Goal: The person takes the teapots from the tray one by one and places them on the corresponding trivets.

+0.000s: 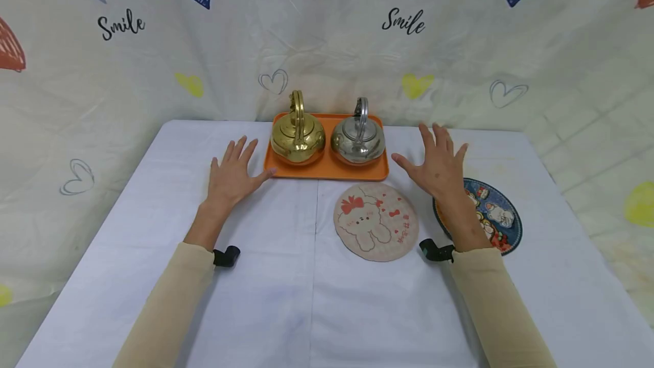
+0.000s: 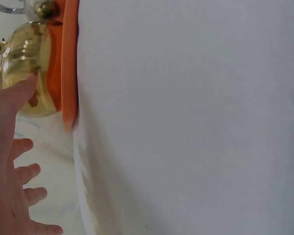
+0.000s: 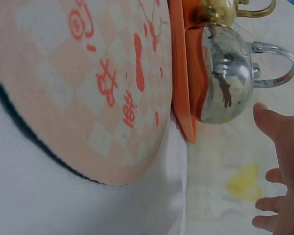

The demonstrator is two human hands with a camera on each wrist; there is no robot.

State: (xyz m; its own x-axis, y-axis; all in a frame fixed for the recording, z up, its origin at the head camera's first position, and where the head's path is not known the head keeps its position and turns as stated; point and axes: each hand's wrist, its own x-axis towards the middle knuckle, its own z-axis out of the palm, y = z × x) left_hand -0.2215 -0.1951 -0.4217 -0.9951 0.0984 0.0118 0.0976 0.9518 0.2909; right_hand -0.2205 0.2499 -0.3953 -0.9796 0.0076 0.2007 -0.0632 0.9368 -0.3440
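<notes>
A gold teapot point(image 1: 298, 139) and a silver teapot point(image 1: 358, 139) stand side by side on an orange tray point(image 1: 327, 171) at the back of the table. My left hand point(image 1: 231, 174) is spread with fingers apart at the tray's left end, its thumb tip by the near left corner. To the tray's right, my right hand point(image 1: 438, 168) is spread too, thumb pointing at the silver teapot. Neither hand holds anything. In the right wrist view the silver teapot point(image 3: 228, 73) shows its raised handle, with the thumb close below it.
A round pink mat point(image 1: 375, 221) with a bunny drawing lies in front of the tray. A round blue mat point(image 1: 503, 217) with cartoon figures is partly hidden under my right forearm. White cloth point(image 1: 265, 311) covers the table; a heart-patterned curtain point(image 1: 332, 38) hangs behind.
</notes>
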